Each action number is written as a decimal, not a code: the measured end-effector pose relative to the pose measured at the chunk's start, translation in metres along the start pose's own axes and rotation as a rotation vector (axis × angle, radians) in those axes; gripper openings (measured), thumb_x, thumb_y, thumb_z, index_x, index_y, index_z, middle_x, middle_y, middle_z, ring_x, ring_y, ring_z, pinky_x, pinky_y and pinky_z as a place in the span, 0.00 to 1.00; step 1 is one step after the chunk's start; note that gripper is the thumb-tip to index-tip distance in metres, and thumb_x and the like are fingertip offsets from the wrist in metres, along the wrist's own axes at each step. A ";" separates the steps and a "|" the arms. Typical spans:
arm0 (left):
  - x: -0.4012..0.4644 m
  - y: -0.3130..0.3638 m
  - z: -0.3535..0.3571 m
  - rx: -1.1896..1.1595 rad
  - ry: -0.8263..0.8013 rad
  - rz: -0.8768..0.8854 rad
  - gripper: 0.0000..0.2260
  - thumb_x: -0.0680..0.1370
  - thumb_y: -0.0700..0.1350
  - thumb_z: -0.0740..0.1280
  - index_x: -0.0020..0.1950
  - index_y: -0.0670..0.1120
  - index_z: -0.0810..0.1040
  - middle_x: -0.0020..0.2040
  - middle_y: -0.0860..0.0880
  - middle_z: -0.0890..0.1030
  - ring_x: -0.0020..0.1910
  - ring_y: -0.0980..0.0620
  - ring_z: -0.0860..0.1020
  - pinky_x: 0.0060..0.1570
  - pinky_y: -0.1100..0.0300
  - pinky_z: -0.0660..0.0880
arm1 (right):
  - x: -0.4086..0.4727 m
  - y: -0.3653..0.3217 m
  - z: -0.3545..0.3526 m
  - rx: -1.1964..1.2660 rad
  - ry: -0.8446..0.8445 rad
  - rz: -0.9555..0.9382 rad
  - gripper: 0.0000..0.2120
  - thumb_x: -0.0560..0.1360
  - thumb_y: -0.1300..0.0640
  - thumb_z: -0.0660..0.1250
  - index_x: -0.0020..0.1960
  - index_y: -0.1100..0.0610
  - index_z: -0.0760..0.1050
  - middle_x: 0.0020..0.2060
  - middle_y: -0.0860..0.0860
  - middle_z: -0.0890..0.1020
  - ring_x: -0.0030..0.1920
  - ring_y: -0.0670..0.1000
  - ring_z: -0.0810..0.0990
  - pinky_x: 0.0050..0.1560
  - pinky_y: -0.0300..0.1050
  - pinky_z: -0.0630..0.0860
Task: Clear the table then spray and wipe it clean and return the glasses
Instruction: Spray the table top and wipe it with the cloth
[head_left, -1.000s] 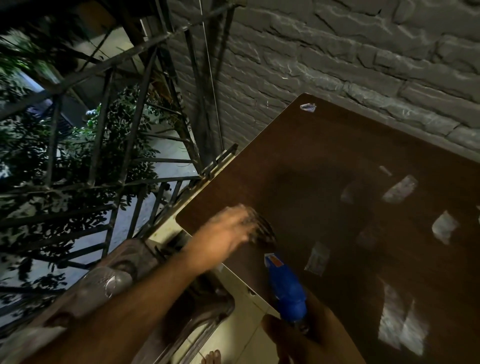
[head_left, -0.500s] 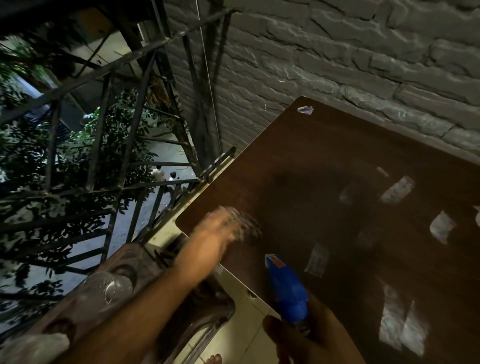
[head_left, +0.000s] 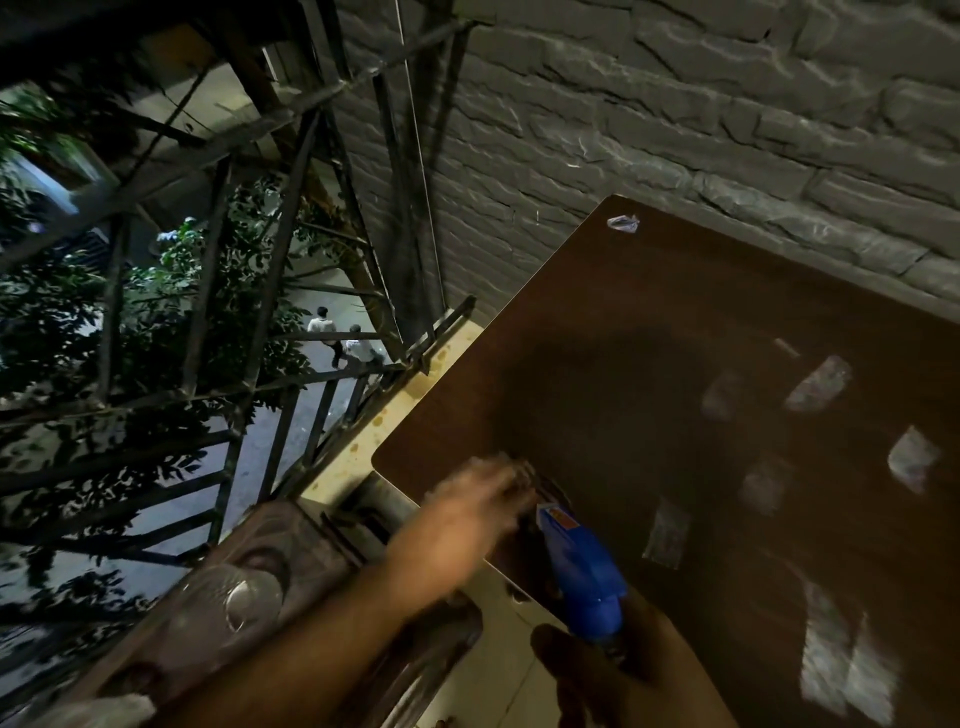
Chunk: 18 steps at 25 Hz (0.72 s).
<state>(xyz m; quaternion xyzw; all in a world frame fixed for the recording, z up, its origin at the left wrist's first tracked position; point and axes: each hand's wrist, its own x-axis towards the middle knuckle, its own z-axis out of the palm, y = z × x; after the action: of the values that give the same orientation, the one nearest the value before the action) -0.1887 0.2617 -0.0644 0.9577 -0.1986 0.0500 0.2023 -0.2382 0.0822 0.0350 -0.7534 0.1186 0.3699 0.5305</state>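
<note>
Dark wood table (head_left: 649, 364) against grey brick wall (head_left: 675, 104), metal railing (head_left: 218, 291)

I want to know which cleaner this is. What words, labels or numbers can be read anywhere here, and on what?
Red-orange label on the blue spray bottle, held in the right hand: too blurred to read.
Small crumpled wrapper at the table's far corner: no print can be made out.
No other text shows.

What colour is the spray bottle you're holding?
Blue, with a small orange label near the nozzle; the spray bottle shows in the head view.
</note>
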 end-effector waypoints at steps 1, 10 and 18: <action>0.005 -0.025 0.005 0.051 0.035 -0.097 0.14 0.76 0.43 0.63 0.61 0.49 0.78 0.66 0.47 0.75 0.65 0.47 0.74 0.65 0.56 0.68 | 0.003 -0.002 -0.001 0.002 0.010 0.006 0.29 0.70 0.55 0.73 0.67 0.45 0.66 0.60 0.46 0.77 0.61 0.48 0.76 0.68 0.52 0.69; -0.010 -0.001 0.029 0.002 -0.049 0.259 0.13 0.76 0.46 0.60 0.59 0.52 0.74 0.63 0.49 0.77 0.65 0.51 0.74 0.65 0.54 0.69 | 0.002 -0.009 0.010 0.052 0.322 -0.223 0.18 0.70 0.51 0.72 0.58 0.43 0.75 0.49 0.54 0.82 0.52 0.54 0.81 0.64 0.45 0.73; 0.080 -0.053 0.024 0.005 0.027 -0.171 0.16 0.78 0.44 0.65 0.66 0.49 0.76 0.69 0.47 0.72 0.71 0.50 0.65 0.71 0.58 0.56 | -0.011 0.001 -0.055 0.423 0.224 -0.104 0.27 0.59 0.60 0.80 0.54 0.48 0.75 0.41 0.44 0.83 0.40 0.44 0.82 0.40 0.31 0.77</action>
<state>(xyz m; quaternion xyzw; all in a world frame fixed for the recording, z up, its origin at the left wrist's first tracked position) -0.0943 0.2673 -0.0921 0.9708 -0.1133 0.0459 0.2062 -0.2225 0.0311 0.0509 -0.6670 0.2125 0.2230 0.6785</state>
